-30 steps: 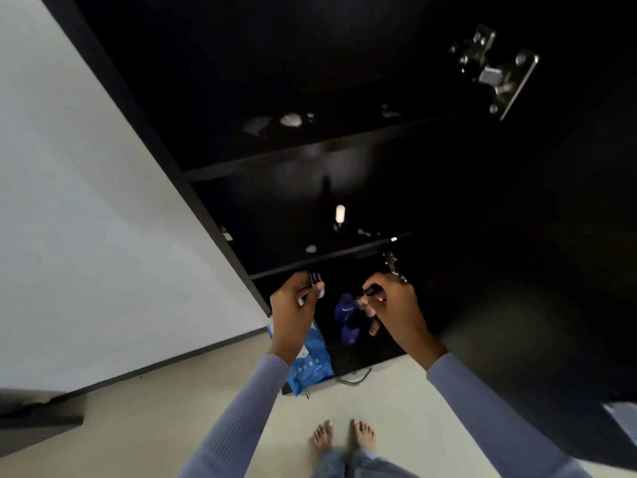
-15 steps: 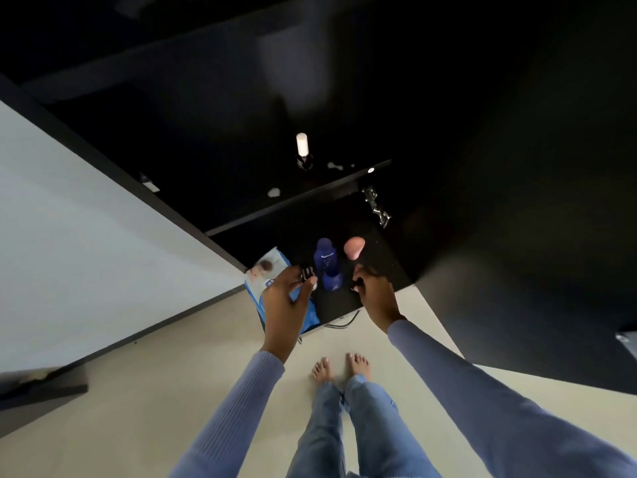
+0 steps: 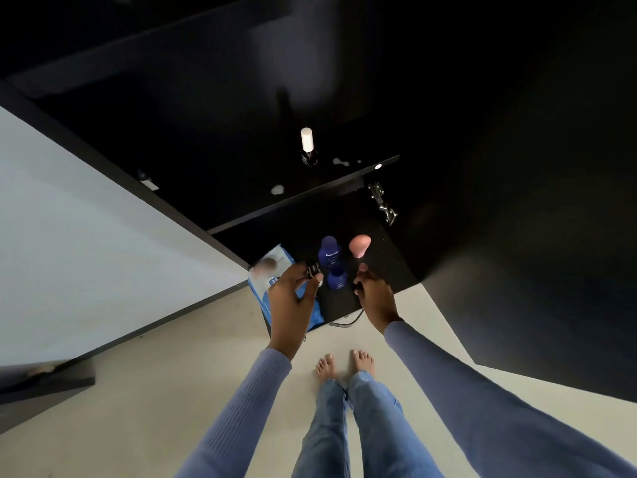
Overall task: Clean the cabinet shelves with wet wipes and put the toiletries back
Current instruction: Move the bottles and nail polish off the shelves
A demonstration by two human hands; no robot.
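My left hand (image 3: 293, 298) pinches a small dark container (image 3: 313, 269) between thumb and fingers, just above the blue wet wipes pack (image 3: 267, 276) at the left of the bottom shelf (image 3: 386, 270). My right hand (image 3: 374, 293) hovers at the shelf's front, its fingers curled round a small dark item (image 3: 358, 288) that is mostly hidden. Between the hands stand two blue bottles (image 3: 330, 252), with a pink rounded item (image 3: 359, 246) behind the right thumb. A white-capped dark bottle (image 3: 306, 146) stands on the shelf above.
The black cabinet's shelf edge (image 3: 310, 194) runs diagonally, with white smears on that shelf (image 3: 277, 189). A metal hinge (image 3: 382, 203) sits on the right wall. The open door (image 3: 517, 270) stands to the right, a white wall (image 3: 86, 236) to the left. A cable (image 3: 346, 320) lies on the floor.
The view has tilted down and both hands have dropped from the middle shelf's edge to the bottom shelf, still holding their small items. The pink item has come into sight.
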